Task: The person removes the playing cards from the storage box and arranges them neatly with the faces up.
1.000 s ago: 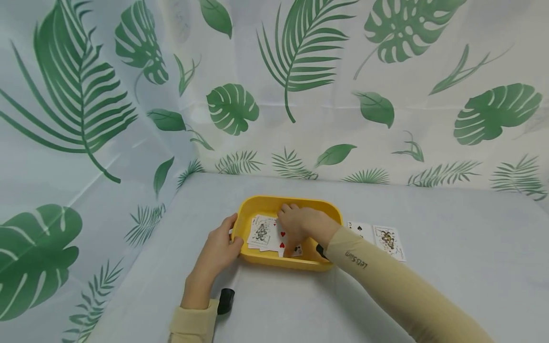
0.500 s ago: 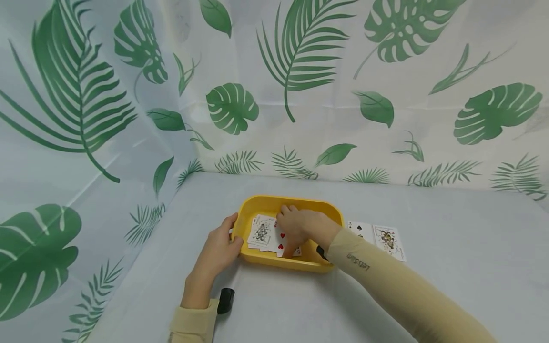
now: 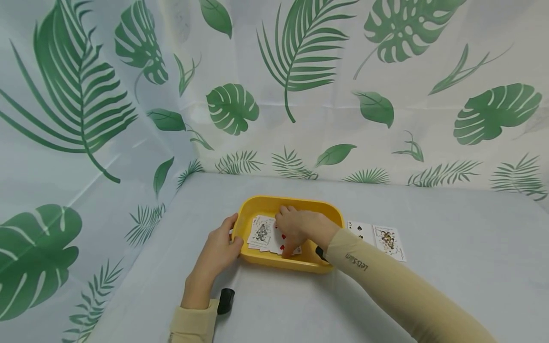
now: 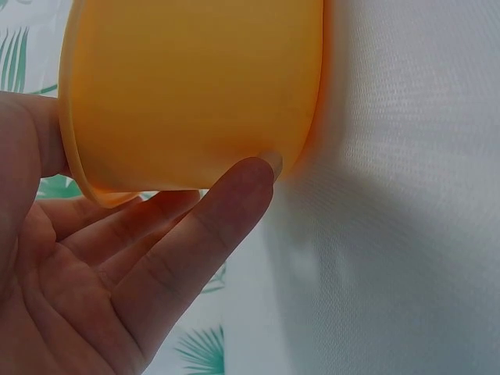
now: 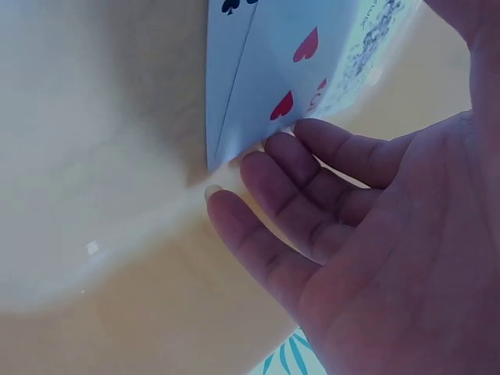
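A yellow plastic tray (image 3: 279, 261) stands on the table with several playing cards (image 3: 262, 232) in it, a joker face up at the left of the pile. My left hand (image 3: 220, 247) grips the tray's left end, thumb over the rim and fingers along the outer wall (image 4: 195, 86). Inside the tray, my right hand (image 3: 300, 226) spans the cards from far edge to near edge. In the right wrist view its fingertips touch the edge of a heart card (image 5: 289, 70); a spade card lies beneath. The right thumb's tip on the near edge is partly hidden.
To the right of the tray lie a spade card (image 3: 360, 229) and another joker card (image 3: 388, 242), partly behind the right sleeve (image 3: 386, 281). White cloth with green leaf prints (image 3: 317, 119) rises behind and at the left of the pale table (image 3: 274, 309).
My right hand has shifted very slightly at the cards, and the heart card under it moved a little. The left hand and the tray stay put.
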{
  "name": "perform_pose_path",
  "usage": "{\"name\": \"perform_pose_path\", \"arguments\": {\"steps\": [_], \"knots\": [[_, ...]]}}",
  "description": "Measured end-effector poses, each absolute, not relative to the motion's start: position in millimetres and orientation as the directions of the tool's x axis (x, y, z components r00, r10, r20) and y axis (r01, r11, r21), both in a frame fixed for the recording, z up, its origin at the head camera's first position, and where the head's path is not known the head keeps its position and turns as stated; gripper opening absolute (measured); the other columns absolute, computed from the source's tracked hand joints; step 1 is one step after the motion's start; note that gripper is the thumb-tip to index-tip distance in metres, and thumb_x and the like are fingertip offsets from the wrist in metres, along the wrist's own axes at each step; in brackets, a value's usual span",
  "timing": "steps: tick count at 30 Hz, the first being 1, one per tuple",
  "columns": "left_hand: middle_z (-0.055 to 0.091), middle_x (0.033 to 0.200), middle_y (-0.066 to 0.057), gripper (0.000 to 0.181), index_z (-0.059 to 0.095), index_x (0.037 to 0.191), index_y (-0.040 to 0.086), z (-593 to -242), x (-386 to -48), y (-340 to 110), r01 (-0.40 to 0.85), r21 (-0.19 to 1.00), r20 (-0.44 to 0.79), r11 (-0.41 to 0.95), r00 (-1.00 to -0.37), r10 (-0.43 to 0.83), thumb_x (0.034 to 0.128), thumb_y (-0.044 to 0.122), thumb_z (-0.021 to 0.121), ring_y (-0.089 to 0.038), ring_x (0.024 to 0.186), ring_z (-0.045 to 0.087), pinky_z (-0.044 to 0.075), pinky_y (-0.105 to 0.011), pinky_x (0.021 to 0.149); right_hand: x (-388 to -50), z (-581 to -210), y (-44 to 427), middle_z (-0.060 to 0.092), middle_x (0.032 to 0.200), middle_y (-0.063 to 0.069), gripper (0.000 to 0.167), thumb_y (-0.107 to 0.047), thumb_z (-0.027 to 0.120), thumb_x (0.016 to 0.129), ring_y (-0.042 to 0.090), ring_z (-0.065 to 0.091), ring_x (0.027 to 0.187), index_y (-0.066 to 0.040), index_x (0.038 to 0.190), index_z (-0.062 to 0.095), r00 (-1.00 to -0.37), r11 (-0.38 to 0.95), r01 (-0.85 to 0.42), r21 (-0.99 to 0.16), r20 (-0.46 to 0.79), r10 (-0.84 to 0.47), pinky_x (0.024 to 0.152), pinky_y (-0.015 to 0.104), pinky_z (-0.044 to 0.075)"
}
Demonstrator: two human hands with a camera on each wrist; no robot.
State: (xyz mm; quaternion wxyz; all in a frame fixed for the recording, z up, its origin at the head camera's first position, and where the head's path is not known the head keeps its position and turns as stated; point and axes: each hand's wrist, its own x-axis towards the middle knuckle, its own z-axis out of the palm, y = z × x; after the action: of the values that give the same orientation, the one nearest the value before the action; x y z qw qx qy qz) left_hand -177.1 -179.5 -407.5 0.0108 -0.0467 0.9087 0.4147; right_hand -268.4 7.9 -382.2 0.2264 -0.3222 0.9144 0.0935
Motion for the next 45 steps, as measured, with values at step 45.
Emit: {"name": "perform_pose_path", "arguments": {"steps": [45], "knots": [[0.048,0.150,-0.019,0.065,0.035,0.156,0.005,-406.4,-177.2,-179.8,-0.087,0.739,-0.060,0.668,-0.996,-0.065,0.0934,0.008,0.052,-0.032,0.122,0.056,0.048,-0.049,0.102,-265.1,-309.2,120.9,0.034,0.150,0.009,0.081,-0.024,0.081,0.081,0.027,0.040,0.131,-0.007,0.149,0.041,-0.716,0.630,-0.577,-0.520,-0.049,-0.696,0.109,0.048,0.041]]}}
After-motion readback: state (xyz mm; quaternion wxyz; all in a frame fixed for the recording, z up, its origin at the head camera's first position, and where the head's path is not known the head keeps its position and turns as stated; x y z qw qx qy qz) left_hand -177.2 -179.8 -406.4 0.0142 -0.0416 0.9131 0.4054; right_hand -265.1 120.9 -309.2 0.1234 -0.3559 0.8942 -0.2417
